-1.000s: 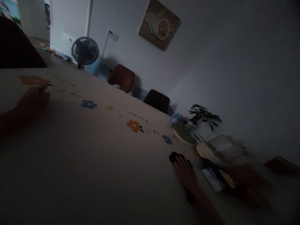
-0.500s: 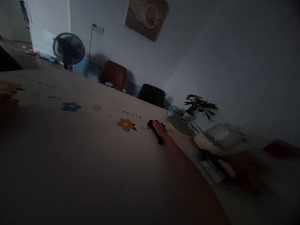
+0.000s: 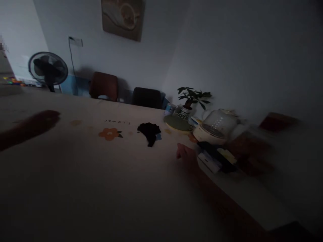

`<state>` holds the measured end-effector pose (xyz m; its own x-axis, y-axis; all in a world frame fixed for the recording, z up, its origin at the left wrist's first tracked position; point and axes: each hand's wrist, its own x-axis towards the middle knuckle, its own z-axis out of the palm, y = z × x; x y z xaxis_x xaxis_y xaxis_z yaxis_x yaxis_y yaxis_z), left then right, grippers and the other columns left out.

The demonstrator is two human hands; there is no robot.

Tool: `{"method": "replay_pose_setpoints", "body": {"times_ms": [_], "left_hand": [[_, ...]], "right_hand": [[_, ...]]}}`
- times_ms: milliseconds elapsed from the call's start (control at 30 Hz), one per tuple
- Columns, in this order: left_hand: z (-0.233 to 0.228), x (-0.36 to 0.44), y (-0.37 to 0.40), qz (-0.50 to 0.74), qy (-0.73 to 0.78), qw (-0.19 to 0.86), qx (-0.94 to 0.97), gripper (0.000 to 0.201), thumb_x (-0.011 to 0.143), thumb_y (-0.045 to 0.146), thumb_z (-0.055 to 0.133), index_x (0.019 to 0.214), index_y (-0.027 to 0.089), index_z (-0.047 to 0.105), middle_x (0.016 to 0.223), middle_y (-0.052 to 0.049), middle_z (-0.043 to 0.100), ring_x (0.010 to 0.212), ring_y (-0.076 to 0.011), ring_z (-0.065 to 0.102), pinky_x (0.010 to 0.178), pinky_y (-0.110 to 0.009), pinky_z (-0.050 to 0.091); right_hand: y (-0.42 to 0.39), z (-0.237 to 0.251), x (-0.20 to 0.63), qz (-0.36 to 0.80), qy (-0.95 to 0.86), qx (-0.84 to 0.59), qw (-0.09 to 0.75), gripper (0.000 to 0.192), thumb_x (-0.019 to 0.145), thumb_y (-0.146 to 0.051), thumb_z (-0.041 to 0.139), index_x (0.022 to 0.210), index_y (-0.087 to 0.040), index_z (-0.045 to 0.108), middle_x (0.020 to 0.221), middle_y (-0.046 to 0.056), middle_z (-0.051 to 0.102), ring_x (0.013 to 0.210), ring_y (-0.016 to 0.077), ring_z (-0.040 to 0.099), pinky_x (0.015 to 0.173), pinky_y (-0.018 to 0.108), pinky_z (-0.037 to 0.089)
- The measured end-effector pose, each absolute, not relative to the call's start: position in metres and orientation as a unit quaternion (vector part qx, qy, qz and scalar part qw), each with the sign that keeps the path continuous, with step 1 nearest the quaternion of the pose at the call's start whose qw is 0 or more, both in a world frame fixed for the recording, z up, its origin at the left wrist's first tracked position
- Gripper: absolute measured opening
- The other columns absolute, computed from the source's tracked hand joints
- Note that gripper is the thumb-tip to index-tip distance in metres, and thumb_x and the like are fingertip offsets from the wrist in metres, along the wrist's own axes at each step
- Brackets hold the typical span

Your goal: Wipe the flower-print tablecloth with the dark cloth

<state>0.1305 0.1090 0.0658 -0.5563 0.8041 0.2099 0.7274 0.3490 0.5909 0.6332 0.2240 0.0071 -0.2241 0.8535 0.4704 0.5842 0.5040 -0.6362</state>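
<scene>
Head view: a crumpled black cloth (image 3: 149, 131) is seen on the table (image 3: 108, 191) near mid-frame, between the left hand (image 3: 45, 120) at mid-left and the right hand (image 3: 187, 156) right of centre; whether either is open or closed cannot be told.

Pale walls (image 3: 161, 50) are being dimly lit in a room's corner, with a wall picture (image 3: 122, 18) being displayed above a brown chair (image 3: 104, 84) and a dark chair (image 3: 147, 97), both being partly hidden by a pale table (image 3: 101, 188). At left, a standing fan (image 3: 47, 69) is being outlined against brighter wall, while grey floor (image 3: 6, 90) is being dotted by small colourful objects (image 3: 15, 81).
</scene>
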Motion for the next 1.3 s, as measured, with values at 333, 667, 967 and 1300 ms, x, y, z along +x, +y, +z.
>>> {"method": "replay_pose_setpoints", "body": {"times_ms": [333, 667, 967, 1300], "left_hand": [[0.007, 0.346, 0.271, 0.128, 0.65, 0.086, 0.744, 0.063, 0.09, 0.042, 0.047, 0.148, 0.017, 0.038, 0.157, -0.013, 0.03, 0.147, -0.0255, 0.025, 0.119, -0.038, 0.023], [-0.01, 0.41, 0.371, 0.053, 0.691, 0.1, 0.714, 0.074, 0.091, 0.065, 0.026, 0.154, 0.027, 0.025, 0.162, -0.015, 0.015, 0.149, -0.0387, 0.009, 0.114, -0.068, 0.011], [-0.009, 0.427, 0.383, 0.042, 0.664, 0.086, 0.741, 0.07, 0.093, 0.061, 0.027, 0.153, 0.025, 0.028, 0.162, -0.013, 0.017, 0.148, -0.0358, 0.015, 0.116, -0.064, 0.013], [-0.007, 0.482, 0.272, 0.028, 0.506, 0.094, 0.857, 0.066, 0.094, 0.063, 0.034, 0.152, 0.032, 0.029, 0.162, -0.007, 0.018, 0.15, -0.0297, 0.013, 0.12, -0.053, 0.012]], "right_hand": [[0.208, 0.037, 0.664, 0.067, -0.731, -0.419, 0.533, 0.056, 0.098, -0.048, 0.037, 0.049, -0.021, 0.039, 0.042, -0.003, 0.042, 0.042, 0.0103, 0.041, 0.047, 0.024, 0.031], [0.202, 0.05, 0.675, -0.024, -0.694, -0.386, 0.608, 0.06, 0.103, -0.041, 0.036, 0.048, -0.019, 0.043, 0.044, -0.002, 0.046, 0.042, 0.0085, 0.043, 0.048, 0.022, 0.033], [0.21, 0.049, 0.684, -0.062, -0.7, -0.398, 0.589, 0.055, 0.102, -0.038, 0.039, 0.05, -0.019, 0.04, 0.044, -0.003, 0.041, 0.043, 0.0084, 0.04, 0.05, 0.024, 0.03], [0.232, 0.027, 0.687, 0.0, -0.686, -0.484, 0.543, 0.05, 0.097, -0.043, 0.036, 0.052, -0.021, 0.038, 0.044, -0.001, 0.042, 0.045, 0.0111, 0.042, 0.051, 0.025, 0.032]]}}
